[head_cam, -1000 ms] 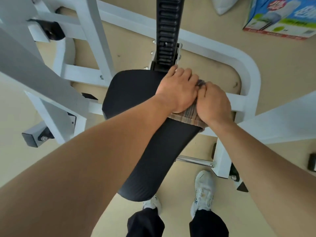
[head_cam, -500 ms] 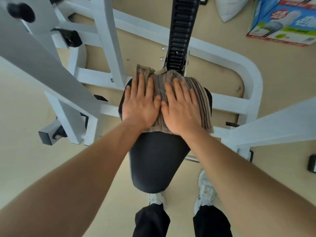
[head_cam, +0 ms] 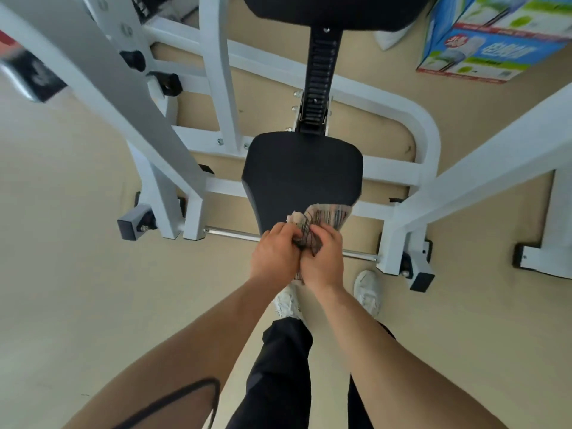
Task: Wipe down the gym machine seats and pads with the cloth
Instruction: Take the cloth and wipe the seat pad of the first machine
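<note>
At the near end of the black padded machine seat (head_cam: 301, 171), both hands are bunching the striped beige-and-brown cloth (head_cam: 328, 215). The left hand (head_cam: 274, 253) and the right hand (head_cam: 323, 258) are pressing against each other, each grip curling closed around the gathered fabric between them. The cloth's upper part is fanning out above the knuckles and lying over the seat's front right edge; a small tail is showing below the wrists. The white steel machine frame (head_cam: 216, 88) is surrounding the seat, and a black ribbed post (head_cam: 318, 78) is rising behind it to a black back pad (head_cam: 334, 10). A blue-and-green cardboard box (head_cam: 492, 38) is sitting on the beige floor (head_cam: 62, 274) at upper right. White sneakers (head_cam: 366, 292) are standing below the hands.
</note>
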{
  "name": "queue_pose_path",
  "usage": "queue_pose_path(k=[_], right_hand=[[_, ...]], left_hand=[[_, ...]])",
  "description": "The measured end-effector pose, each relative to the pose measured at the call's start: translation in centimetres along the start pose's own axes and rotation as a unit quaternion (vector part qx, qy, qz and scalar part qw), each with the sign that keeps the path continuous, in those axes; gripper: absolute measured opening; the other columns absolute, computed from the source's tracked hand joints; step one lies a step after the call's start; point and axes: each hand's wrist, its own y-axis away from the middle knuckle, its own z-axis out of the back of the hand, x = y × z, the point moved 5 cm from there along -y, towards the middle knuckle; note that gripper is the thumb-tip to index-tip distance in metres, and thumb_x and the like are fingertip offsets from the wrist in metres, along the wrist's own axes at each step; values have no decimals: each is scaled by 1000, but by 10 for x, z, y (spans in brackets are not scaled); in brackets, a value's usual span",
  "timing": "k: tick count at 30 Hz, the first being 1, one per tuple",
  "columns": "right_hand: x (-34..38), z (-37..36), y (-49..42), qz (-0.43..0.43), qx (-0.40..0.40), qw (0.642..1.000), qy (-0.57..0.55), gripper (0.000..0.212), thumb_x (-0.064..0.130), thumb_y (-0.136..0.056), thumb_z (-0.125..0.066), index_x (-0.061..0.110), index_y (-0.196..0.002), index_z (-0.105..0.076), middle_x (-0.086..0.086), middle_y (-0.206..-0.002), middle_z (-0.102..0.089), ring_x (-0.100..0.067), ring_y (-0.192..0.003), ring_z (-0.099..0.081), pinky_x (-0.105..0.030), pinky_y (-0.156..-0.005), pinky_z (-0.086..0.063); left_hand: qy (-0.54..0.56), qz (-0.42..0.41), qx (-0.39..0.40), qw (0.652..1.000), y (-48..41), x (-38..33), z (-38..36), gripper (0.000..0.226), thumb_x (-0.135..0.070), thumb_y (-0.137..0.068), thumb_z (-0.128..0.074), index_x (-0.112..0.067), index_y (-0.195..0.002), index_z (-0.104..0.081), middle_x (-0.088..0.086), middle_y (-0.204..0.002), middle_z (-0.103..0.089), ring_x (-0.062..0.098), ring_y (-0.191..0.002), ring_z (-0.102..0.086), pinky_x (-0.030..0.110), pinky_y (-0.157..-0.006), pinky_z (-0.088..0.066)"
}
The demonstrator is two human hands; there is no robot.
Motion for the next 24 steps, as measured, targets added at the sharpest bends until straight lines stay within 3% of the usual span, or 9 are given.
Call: queue_pose_path(k=[2,5,9,11,13,15,18,21,24], right_hand=[[12,12,11,-51,22,997,-62,45,-2,-81,-56,17,-120,-66,-1,-124,-61,-12,-111,-61,-21,-95,-46],[42,40,31,-82,66,992,-76,29,8,-80,-56,19,-103,-70,-3,-102,-72,-22,-97,-69,-36,-79,-57],[93,98,70,-106,87,984,-116,33,-4,-85,-40,13,-100,-65,-19,-107,-65,-39,-96,-67,-57,-80,-59],[111,134,90,-58,75,995,-29,36,1,-92,-41,18,-116,-62,-16,-129,-57,-36,-109,-63,-52,-92,-56],[126,170,115,-2,72,991,112,58,2,-91,-49,25,-144,-44,-11,-150,-34,-32,-130,-49,-44,-108,-43],[138,207,148,20,73,983,166,71,2,-87,-55,28,-150,-35,-11,-153,-23,-31,-137,-39,-40,-115,-34],[147,268,200,54,22,986,158,49,14,-82,-68,27,-129,-59,-13,-143,-40,-30,-133,-41,-37,-113,-33],[144,328,263,75,-32,987,138,17,23,-76,-75,27,-91,-70,-9,-111,-64,-26,-108,-59,-33,-89,-47],[128,384,331,88,-65,988,108,18,23,-76,-71,23,-94,-72,4,-91,-73,-16,-86,-68,-29,-74,-51]], left_hand=[[92,73,46,992,8,-5,18,20,-10,-87,-54,-24,-99,-63,-3,-103,-63,22,-92,-60,35,-80,-51],[170,58,72,981,24,-31,55,25,-9,-82,-60,-33,-75,-59,-10,-86,-64,19,-88,-63,32,-80,-53],[219,-17,102,970,61,-82,106,28,2,-81,-61,-24,-71,-63,-16,-78,-61,7,-81,-59,21,-77,-47],[239,-48,123,962,83,-109,128,30,7,-81,-61,-21,-70,-64,-12,-76,-60,3,-74,-57,15,-72,-47],[237,-82,134,959,109,-141,150,31,9,-79,-61,-20,-70,-64,-10,-72,-58,-1,-63,-54,7,-59,-43],[232,-111,149,955,141,-177,169,26,7,-79,-63,-18,-73,-66,-8,-70,-58,-1,-58,-51,8,-52,-41],[230,-160,170,945,190,-231,188,22,6,-80,-64,-15,-76,-69,-6,-72,-61,1,-60,-52,12,-61,-45],[210,-188,155,947,241,-278,195,25,6,-80,-62,-18,-76,-70,-5,-74,-66,-2,-59,-58,16,-59,-50],[187,-221,126,949,289,-314,189,28,8,-78,-63,-20,-76,-68,0,-82,-69,12,-73,-67,29,-66,-54]])
